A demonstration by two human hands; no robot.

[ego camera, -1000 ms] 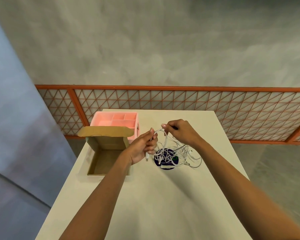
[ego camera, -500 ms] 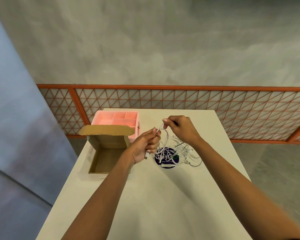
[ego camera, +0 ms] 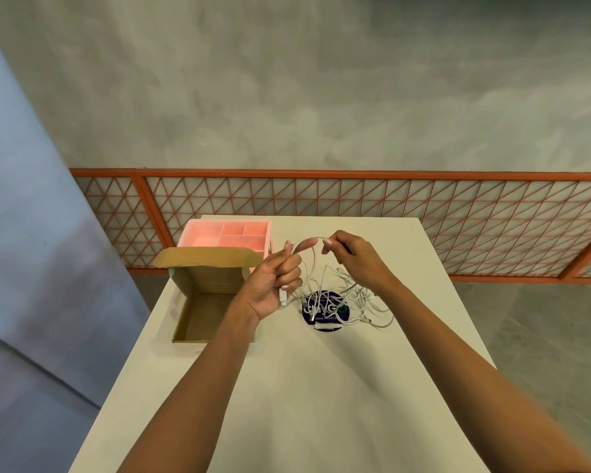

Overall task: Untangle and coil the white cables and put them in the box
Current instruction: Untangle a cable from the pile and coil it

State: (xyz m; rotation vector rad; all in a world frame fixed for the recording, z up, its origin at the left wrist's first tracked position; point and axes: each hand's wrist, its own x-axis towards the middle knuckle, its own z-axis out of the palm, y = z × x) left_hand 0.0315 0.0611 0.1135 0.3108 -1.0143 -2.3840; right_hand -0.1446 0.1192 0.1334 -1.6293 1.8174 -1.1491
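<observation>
We were at the untangling step: our left hand (ego camera: pixel 270 285) gripped one cable's plug end and our right hand (ego camera: pixel 355 257) pinched its arch. The white cables (ego camera: pixel 355 302) lay heaped at three o'clock of the box (ego camera: pixel 200 315). Next, we judged, that strand needed drawing free.

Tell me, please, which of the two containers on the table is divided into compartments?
The pink tray, the farther one from the person; the brown cardboard box in front of it is one undivided space.

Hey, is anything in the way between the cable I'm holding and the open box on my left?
Nothing visible blocks the way: the box lies open just left of the left hand. But the cable, also pinched by the right hand, runs down into the tangle on the table, so it isn't free yet.
</observation>
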